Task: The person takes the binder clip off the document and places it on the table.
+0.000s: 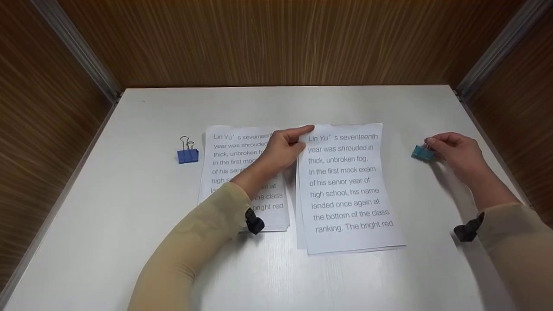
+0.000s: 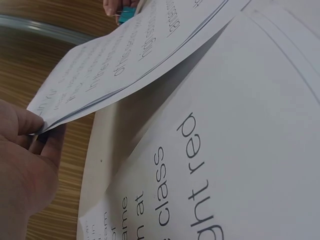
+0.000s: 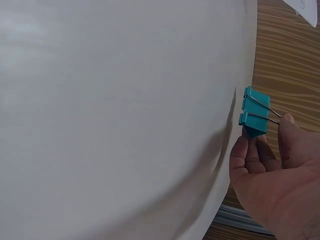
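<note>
My left hand pinches the upper left edge of the right-hand stack of printed sheets. In the left wrist view that stack is lifted at the pinched edge, above the other sheets. My right hand holds a teal binder clip by its wire handles, to the right of the stack and apart from it. The right wrist view shows the thumb on the wire handles of the clip, with the fingers behind it. A second stack of printed sheets lies under my left forearm, partly covered by it.
A blue binder clip stands on the white table, left of the second stack, its wire handles pointing up. Wood-grain panels enclose the table at the back and both sides.
</note>
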`<state>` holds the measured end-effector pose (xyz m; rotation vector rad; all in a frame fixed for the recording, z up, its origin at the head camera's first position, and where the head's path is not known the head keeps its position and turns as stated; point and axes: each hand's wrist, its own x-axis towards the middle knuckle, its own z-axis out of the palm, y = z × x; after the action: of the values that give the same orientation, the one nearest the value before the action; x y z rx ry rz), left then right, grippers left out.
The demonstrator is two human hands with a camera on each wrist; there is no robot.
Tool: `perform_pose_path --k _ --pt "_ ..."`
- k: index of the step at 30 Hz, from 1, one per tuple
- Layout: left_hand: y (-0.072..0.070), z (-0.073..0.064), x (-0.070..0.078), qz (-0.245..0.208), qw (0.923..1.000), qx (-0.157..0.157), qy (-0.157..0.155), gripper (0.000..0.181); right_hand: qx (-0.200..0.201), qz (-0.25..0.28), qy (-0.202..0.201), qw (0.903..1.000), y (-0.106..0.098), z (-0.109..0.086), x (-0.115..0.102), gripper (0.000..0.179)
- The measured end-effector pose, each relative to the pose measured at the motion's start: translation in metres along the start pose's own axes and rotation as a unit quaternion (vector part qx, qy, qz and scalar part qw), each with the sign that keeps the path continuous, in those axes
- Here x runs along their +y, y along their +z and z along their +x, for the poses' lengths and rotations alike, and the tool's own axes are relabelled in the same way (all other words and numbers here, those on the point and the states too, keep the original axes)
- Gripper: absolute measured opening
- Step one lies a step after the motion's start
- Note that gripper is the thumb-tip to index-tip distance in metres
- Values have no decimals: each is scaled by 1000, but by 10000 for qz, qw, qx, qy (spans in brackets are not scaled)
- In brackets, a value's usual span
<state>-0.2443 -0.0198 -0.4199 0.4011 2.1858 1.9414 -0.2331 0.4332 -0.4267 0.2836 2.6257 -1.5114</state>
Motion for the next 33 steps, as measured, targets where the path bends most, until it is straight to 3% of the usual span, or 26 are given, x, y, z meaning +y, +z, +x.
perform_pose_path --k 7,20,28,33 --pt "0 2 -2 115 9997 111 -191 52 -63 98 -96 9999 2 0 3 52" --pt "-2 9 -11 56 9993 -11 -380 53 -48 -740 120 9972 5 1 6 69" --pt "-6 16 -17 603 9957 -5 -700 51 -54 -1022 102 9947 9 0 2 76" --pt "-9 17 -17 713 9929 -114 -949 51 -129 -1157 117 9931 11 0 0 80"
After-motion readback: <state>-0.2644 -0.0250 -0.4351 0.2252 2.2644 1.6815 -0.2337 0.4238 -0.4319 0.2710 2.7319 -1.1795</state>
